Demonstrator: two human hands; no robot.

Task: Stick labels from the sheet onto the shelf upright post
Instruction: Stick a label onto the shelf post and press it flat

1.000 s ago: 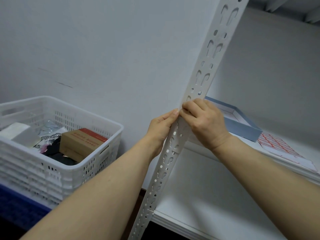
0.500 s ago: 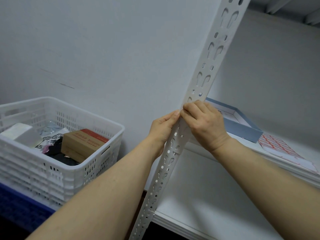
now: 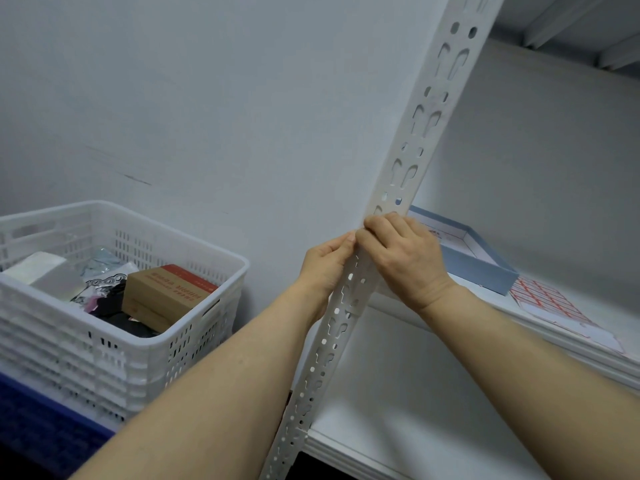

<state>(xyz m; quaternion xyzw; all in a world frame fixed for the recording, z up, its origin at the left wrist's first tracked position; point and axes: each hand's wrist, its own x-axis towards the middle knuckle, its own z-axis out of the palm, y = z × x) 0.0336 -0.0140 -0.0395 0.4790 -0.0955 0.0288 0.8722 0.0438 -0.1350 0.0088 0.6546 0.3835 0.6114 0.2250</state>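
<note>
The white perforated shelf upright post (image 3: 420,133) slants from the bottom centre to the top right. My left hand (image 3: 325,268) holds its left edge at mid-height, thumb on the front, fingers hidden behind. My right hand (image 3: 401,254) curls over the post's front face just above, bent fingertips pressing on the metal. Any label under the fingers is hidden. The label sheet (image 3: 550,303), white with a red grid, lies flat on the shelf board (image 3: 519,327) at the right.
An open blue-grey box (image 3: 485,271) sits on the shelf behind my right hand. A white slotted crate (image 3: 162,344) with a brown carton and packets stands at the left on a blue bin. A lower shelf board (image 3: 398,410) lies below my arms.
</note>
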